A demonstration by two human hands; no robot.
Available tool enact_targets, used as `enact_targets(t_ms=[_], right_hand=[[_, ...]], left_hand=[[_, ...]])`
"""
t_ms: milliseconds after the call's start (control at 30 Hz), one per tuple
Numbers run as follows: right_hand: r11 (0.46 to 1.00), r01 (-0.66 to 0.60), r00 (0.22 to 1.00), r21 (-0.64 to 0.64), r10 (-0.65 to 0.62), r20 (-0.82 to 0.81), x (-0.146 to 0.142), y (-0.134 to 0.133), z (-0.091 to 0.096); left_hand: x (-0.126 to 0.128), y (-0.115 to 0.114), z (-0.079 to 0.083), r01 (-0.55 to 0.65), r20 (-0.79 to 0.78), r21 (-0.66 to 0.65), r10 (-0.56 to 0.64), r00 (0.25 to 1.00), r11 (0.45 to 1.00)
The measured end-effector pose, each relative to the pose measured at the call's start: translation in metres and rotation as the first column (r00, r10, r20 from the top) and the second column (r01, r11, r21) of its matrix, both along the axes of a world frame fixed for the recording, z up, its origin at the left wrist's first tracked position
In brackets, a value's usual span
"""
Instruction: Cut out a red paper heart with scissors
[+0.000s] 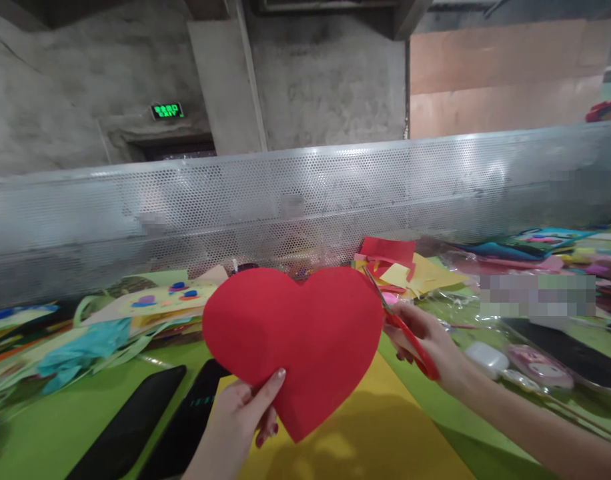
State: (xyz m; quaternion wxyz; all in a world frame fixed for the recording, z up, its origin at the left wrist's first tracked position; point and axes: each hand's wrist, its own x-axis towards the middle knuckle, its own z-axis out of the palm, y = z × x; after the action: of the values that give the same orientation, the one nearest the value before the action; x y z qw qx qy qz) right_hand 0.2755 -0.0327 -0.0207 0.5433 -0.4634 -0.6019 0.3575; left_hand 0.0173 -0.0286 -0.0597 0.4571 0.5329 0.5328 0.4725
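A large red paper heart [305, 333] is held up in front of me, tilted toward my view. My left hand [248, 410] pinches it near its lower left edge, thumb on the front and fingers behind. In my right hand [425, 337] is a pair of scissors with red handles [410, 340]. Their metal blades lie right beside the heart's upper right edge; whether they touch the paper I cannot tell. Below the heart, a yellow sheet [385, 427] lies on the green table, partly hidden by the heart and my left hand.
Two dark phones [135, 420] lie at the left. Paper crafts and teal paper [85, 350] are piled behind them. Red and yellow paper scraps [390, 257] sit behind the heart. A white earbud case [485, 360] and a pink case [538, 367] rest at right. A perforated metal panel [305, 193] runs behind.
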Motion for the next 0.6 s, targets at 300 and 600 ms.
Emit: enact_targets(t_ms=[300, 600], right_hand=[[1.000, -0.007, 1.000, 0.001, 0.007, 0.030, 0.0029, 0.0006, 0.0008], [1.000, -0.020, 1.000, -0.011, 0.020, 0.017, 0.0018, -0.0002, 0.0030]], left_hand=[[-0.0008, 0.0018, 0.0040, -0.031, -0.035, -0.008, 0.030, 0.999, 1.000], [-0.0043, 0.0055, 0.0045, -0.036, -0.011, 0.017, 0.036, 0.999, 0.999]])
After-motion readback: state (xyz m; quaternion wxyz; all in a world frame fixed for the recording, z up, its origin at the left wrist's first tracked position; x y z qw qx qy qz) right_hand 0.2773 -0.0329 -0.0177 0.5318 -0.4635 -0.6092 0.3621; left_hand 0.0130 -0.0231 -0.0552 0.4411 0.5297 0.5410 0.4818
